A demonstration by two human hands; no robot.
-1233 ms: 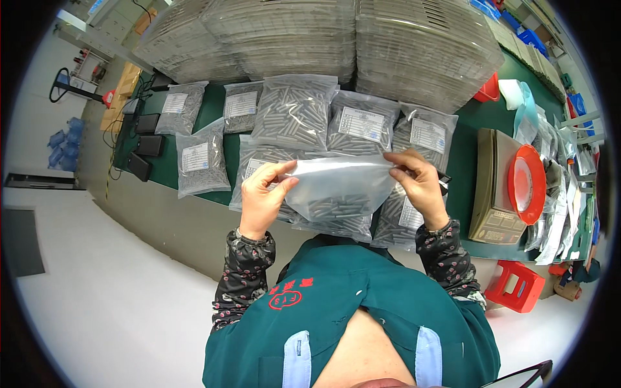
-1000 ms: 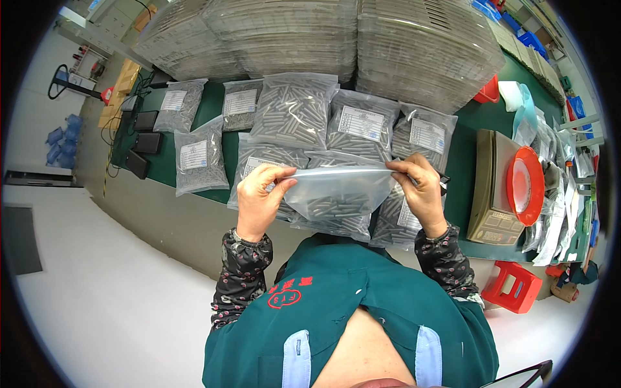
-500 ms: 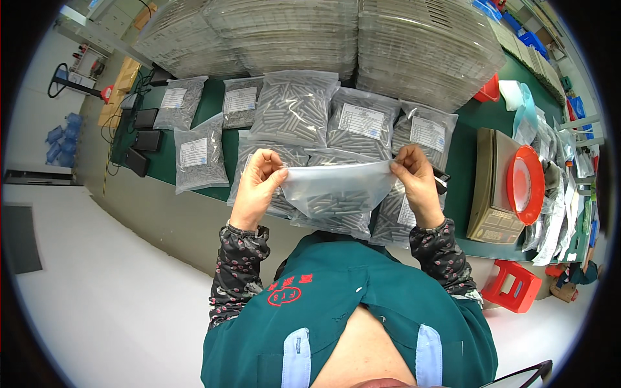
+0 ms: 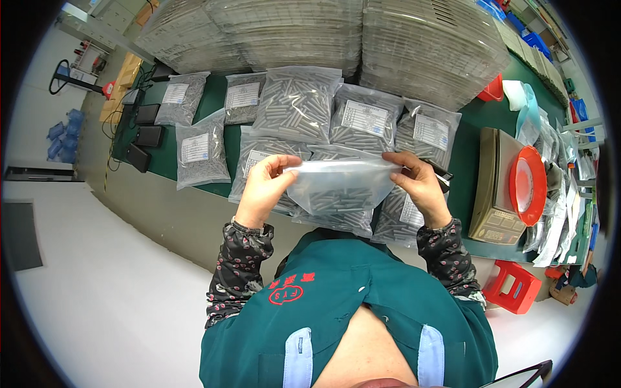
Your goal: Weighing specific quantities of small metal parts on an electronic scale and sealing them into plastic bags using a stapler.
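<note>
I hold a clear plastic zip bag [image 4: 336, 191], partly filled with small grey metal rods, up in front of me over the near edge of the green table [image 4: 472, 139]. My left hand [image 4: 265, 184] pinches its top left corner. My right hand [image 4: 417, 181] pinches its top right corner. The bag's top edge is stretched flat between both hands. Its rods sag at the bottom.
Several filled, labelled bags of rods [image 4: 297, 103] lie on the table behind it. Stacks of grey trays [image 4: 427, 45] stand at the back. A scale with an orange bowl [image 4: 527, 184] is at the right. A red stool [image 4: 514, 284] stands by the table.
Both hands have lifted slightly and moved the bag a little higher, with the fingers shifted along its top edge. The bag stays stretched between them.
</note>
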